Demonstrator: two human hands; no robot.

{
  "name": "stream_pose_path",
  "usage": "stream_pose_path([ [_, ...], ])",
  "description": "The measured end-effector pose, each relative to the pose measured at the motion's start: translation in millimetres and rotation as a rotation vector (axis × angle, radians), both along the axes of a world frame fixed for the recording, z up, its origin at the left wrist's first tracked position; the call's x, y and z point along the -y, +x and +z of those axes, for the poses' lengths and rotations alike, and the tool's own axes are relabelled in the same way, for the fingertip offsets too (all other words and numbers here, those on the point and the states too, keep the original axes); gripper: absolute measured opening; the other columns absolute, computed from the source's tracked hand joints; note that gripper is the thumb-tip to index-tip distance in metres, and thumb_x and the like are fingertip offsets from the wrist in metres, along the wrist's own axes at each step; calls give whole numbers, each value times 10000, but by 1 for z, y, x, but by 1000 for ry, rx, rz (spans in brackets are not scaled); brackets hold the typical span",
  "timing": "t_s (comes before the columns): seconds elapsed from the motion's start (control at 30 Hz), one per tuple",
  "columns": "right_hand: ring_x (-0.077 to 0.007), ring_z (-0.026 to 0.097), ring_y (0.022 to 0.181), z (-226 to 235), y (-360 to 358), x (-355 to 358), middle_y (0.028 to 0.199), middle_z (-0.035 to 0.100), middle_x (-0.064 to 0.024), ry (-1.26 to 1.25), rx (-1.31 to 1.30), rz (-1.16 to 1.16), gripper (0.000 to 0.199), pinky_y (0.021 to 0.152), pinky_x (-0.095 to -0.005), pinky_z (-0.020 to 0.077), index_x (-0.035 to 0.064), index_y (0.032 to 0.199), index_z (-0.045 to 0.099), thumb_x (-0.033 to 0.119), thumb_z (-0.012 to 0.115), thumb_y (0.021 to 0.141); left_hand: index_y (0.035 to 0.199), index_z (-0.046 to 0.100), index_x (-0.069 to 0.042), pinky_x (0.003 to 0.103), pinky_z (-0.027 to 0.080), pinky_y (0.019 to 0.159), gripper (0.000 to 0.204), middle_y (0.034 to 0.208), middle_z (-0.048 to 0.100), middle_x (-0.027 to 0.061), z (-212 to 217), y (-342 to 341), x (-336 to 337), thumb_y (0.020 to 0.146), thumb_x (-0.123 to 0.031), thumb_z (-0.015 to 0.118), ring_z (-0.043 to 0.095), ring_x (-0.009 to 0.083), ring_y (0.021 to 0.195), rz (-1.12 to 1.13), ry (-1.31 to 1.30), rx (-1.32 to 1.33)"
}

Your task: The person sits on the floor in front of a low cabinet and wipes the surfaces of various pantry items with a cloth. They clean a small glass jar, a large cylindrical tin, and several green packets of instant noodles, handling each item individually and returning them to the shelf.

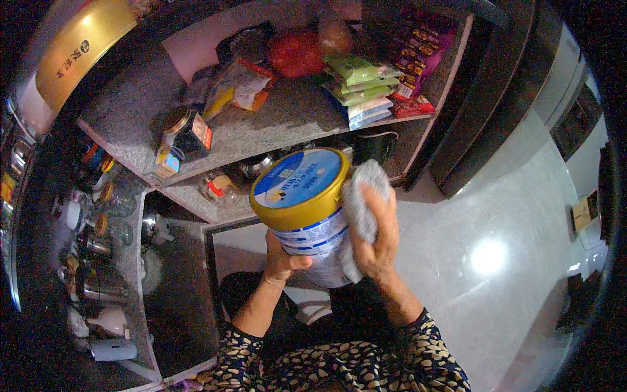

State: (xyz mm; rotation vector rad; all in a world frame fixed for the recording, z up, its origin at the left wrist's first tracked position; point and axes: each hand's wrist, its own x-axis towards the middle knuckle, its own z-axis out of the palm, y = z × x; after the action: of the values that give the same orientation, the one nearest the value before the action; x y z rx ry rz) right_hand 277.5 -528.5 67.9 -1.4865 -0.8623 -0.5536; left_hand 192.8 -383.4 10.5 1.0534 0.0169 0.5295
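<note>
A large round tin (pixel 307 238) with a gold rim and a blue-and-white lid is held up in front of me, tilted a little to the left. My left hand (pixel 282 257) grips its lower left side, thumb across the front and the other fingers hidden behind. A grey cloth (pixel 367 196) is bunched in my right hand (pixel 380 232), whose fingers are closed on it. The cloth presses against the right side of the tin, from the rim down toward the base.
Ahead is a stone shelf (pixel 287 134) with stacked green packets (pixel 359 75), a red bag (pixel 295 53) and a dark jar (pixel 189 130). Glass jars (pixel 117 196) and pots (pixel 101 284) line the left shelves. Shiny pale floor (pixel 450 261) spreads to the right.
</note>
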Motion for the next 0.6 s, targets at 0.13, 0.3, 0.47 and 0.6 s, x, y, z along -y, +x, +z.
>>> stream_pose_path([
  [0.13, -459, 434, 1149, 7, -20, -4, 1235, 455, -247, -119, 246, 37, 452, 957, -496, 367, 153, 1116, 616, 93, 664, 671, 1268, 390, -13, 360, 441, 932, 974, 1169, 551, 92, -11, 2, -14, 430, -177, 858, 549, 226, 1062, -53, 38, -74],
  [0.3, -437, 388, 1202, 8, -13, -2, 1283, 418, -234, -168, 131, 43, 509, 985, -496, 343, 186, 1143, 594, 122, 704, 651, 1250, 410, -12, 356, 463, 897, 932, 1125, 577, 87, -12, -1, -10, 431, -121, 842, 573, 235, 1018, -32, -67, -103],
  [0.47, -351, 421, 1204, -3, 5, -2, 1246, 461, -204, -56, -290, 141, 525, 1024, -384, 305, 38, 1264, 442, 36, 570, 755, 1233, 439, -22, 359, 479, 866, 890, 1086, 596, 82, -16, 2, -15, 459, -156, 858, 589, 232, 982, -45, -67, -55],
  [0.6, -263, 394, 1240, -12, 13, 0, 1313, 439, -158, 63, -579, 255, 479, 1041, -347, 283, 16, 1307, 388, 46, 525, 849, 1227, 447, -15, 357, 475, 870, 886, 1097, 597, 87, -6, 2, -7, 465, -184, 865, 585, 218, 994, 15, -76, 0],
])
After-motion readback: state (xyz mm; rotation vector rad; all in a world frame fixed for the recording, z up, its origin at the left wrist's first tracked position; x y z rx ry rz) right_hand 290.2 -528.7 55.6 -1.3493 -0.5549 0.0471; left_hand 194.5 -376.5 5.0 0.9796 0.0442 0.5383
